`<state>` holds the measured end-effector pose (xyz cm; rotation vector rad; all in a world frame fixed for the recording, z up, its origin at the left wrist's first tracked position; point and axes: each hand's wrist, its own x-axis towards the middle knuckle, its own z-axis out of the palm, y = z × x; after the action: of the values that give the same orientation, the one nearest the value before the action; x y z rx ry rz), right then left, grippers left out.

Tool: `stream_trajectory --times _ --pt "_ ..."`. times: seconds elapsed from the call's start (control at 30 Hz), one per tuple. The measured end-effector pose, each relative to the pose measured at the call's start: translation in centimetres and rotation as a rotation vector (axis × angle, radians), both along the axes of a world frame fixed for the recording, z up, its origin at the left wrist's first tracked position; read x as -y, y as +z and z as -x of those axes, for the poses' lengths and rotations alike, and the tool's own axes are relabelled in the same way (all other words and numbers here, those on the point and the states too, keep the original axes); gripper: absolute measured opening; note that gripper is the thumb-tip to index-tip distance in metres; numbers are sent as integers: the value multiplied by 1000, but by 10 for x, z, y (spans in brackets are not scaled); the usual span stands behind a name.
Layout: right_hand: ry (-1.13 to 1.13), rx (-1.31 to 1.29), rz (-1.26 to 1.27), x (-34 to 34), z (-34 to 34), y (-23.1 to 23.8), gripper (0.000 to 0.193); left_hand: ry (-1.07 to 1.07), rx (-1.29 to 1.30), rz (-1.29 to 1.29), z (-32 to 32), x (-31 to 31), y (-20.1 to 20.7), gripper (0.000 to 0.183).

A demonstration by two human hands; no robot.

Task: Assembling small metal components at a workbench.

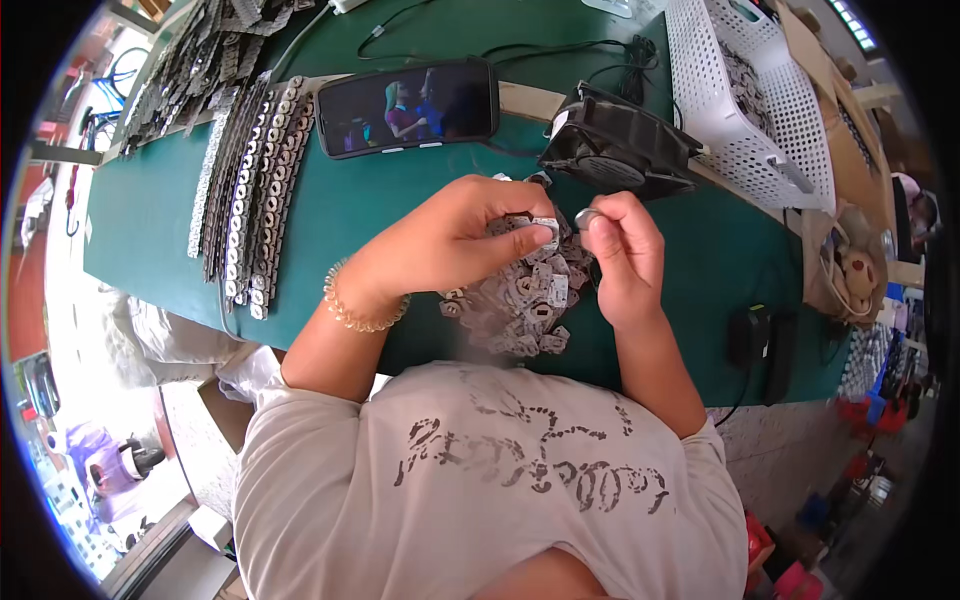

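Note:
My left hand (455,235), with a coiled bracelet on its wrist, is closed with thumb and fingers pinching a small whitish metal piece (546,232). Facing it, a short gap away, my right hand (630,260) is closed around a small rounded grey piece (586,217), whose kind I cannot make out. Both hands are over a heap of small whitish plate-like parts (535,310) on the green tabletop (340,250). Part of the heap is hidden behind my left hand.
A phone (408,108) playing a cartoon and a black fan (622,145) stand beyond my hands. Long strips of joined parts (240,195) lie at left, more strips (205,70) behind. A white perforated basket (790,150) stands far right; a black adapter (748,335) lies nearer.

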<state>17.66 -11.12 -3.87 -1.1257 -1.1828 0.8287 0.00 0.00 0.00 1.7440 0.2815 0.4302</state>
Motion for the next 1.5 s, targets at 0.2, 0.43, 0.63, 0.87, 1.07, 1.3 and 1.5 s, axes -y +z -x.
stream_trajectory --times 0.2,0.43,0.63,0.87,1.07,1.3,1.5 --pt "116 188 -16 0 2 5 11 -54 -50 71 -3 2 -5 8" --pt "206 89 51 1 -1 1 15 -10 17 47 -4 6 -7 6" --pt "81 171 11 0 6 2 17 25 -23 64 -8 10 -11 8" --pt "74 9 50 3 -1 7 22 -20 -144 320 -6 11 3 14" --pt "207 -193 59 6 -1 8 23 -183 107 457 -8 11 -11 12" --pt "-128 59 41 1 1 8 23 64 -29 131 -11 14 -4 10" --pt "-69 -206 200 -1 2 0 26 170 -55 -337 -17 18 -18 12"
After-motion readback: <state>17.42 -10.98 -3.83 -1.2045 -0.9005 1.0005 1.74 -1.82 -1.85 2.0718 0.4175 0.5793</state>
